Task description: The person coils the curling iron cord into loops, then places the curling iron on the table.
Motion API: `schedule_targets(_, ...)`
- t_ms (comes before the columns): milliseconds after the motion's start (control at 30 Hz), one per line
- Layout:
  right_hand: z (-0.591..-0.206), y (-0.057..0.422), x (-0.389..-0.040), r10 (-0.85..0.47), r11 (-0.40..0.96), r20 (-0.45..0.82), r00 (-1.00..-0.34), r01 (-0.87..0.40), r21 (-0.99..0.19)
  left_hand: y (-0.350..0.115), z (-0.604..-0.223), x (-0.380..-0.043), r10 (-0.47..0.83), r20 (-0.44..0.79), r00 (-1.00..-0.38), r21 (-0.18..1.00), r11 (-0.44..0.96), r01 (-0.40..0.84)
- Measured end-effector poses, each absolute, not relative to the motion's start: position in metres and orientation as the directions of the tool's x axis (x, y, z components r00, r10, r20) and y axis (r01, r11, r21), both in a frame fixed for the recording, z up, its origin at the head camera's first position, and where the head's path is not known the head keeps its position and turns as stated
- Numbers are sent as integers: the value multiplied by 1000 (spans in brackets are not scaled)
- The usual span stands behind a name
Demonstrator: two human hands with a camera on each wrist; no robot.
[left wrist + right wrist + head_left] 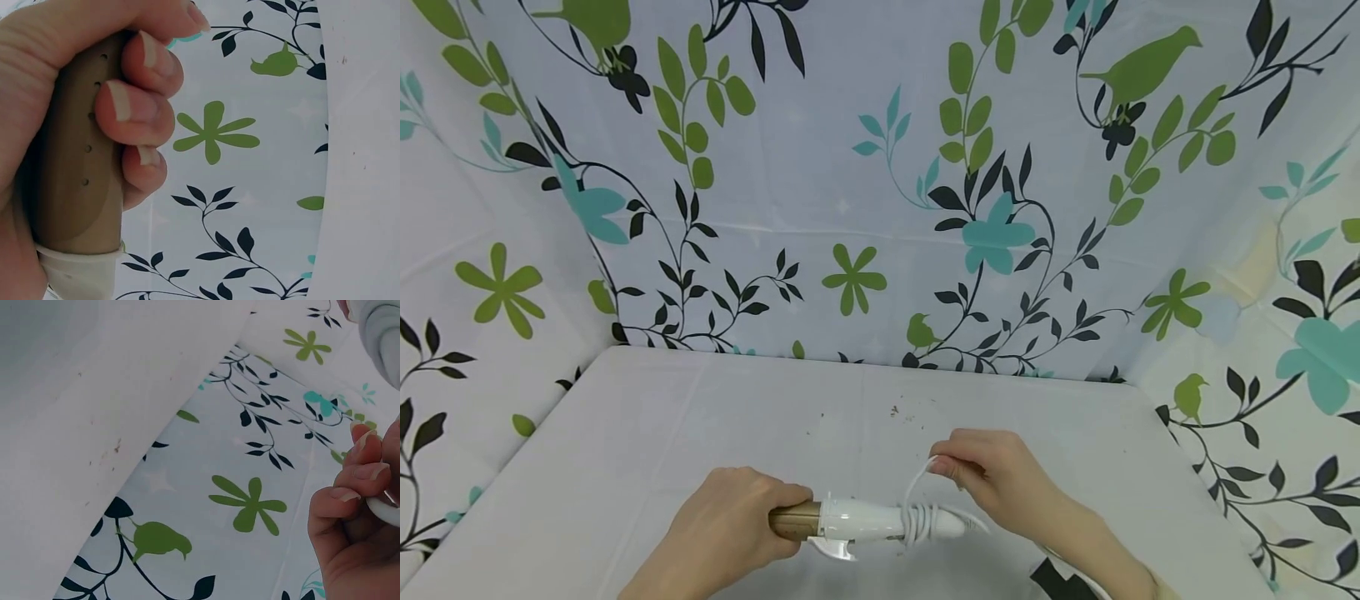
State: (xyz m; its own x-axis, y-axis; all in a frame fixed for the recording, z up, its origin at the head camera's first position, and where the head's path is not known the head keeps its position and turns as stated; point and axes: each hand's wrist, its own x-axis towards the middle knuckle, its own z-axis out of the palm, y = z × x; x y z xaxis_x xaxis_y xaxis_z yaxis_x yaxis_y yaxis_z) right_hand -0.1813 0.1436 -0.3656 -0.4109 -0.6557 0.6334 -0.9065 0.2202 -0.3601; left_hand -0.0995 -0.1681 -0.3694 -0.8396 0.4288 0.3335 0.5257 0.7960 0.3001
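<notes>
A curling iron with a white handle (861,520) and a gold-brown barrel (797,521) is held level above the table. My left hand (730,521) grips the barrel, its fingers curled round it in the left wrist view, where small holes run along the barrel (78,187). A white lever (833,547) sticks out below the handle. Several turns of white cord (917,523) wrap the handle's right end. To the upper right of these turns, my right hand (1000,483) pinches the cord, which also shows between its fingers (359,481) in the right wrist view.
The white table (737,417) carries small brown crumbs (895,411) beyond the hands. A black piece (1063,581) lies at the front edge of view, by the right forearm, with more cord near it. Patterned cloth (820,192) hangs behind and at both sides.
</notes>
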Motion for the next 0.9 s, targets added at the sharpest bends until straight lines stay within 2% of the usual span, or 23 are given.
schedule_targets(167,-373,145,-185,-684,187,556,-473,-850,-492,-169,-369,-99,447,363,-818,313,768,558)
schedule_targets(333,-384,146,-184,-708,178,473,-524,-781,-599,-170,-370,-97,466,444,-765,280,740,612)
schedule_targets(433,-389,144,-184,-720,149,458,-521,-761,-631,-171,-371,-97,475,483,-736,258,726,638)
schedule_targets(567,-397,141,-182,-741,108,436,-511,-731,-673,-171,-371,-96,479,494,-726,275,706,653)
schedule_targets(800,-410,134,-174,-770,74,311,-557,-562,-824,-169,-370,-97,489,534,-689,240,694,679)
schedule_targets(900,-415,129,-170,-774,18,317,-548,-518,-855,-168,-370,-98,484,565,-668,218,694,686)
